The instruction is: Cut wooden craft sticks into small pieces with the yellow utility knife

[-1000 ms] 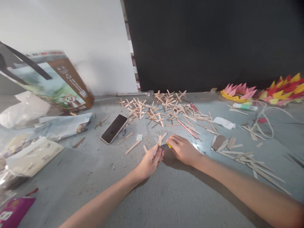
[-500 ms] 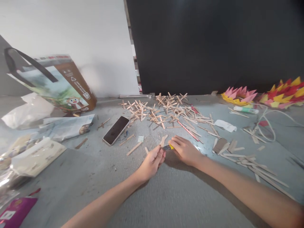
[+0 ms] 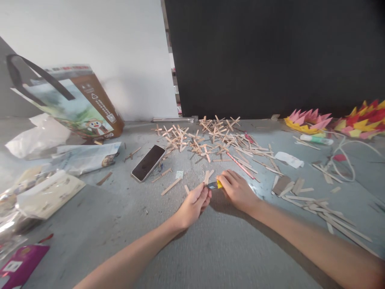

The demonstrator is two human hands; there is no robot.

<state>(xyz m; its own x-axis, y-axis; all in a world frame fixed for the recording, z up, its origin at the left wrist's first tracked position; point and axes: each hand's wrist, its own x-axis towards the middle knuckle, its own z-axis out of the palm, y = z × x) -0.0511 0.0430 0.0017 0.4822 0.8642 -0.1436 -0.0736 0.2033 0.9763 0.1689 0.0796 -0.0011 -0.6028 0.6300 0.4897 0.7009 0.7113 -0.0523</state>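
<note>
My left hand (image 3: 192,205) is pinched shut on a short wooden stick (image 3: 207,177) that lies on the grey floor. My right hand (image 3: 237,189) is closed around a small yellow cutter (image 3: 215,185) whose metal tip meets the stick right beside my left fingertips. Both hands rest low on the floor, almost touching each other. A big pile of crossed wooden sticks (image 3: 207,138) lies just beyond them.
A dark phone (image 3: 148,162) lies to the left of the pile, with loose sticks (image 3: 170,186) near it. A printed paper bag (image 3: 75,106), plastic wrappers (image 3: 48,194) and a magenta packet (image 3: 18,267) are at left. Paper flowers (image 3: 306,120), a glue tube (image 3: 315,139), a cord (image 3: 345,160) and longer sticks (image 3: 319,204) are at right.
The hands stay together on the stick and cutter; the view has drifted a little, so everything sits slightly further right and lower in the picture.
</note>
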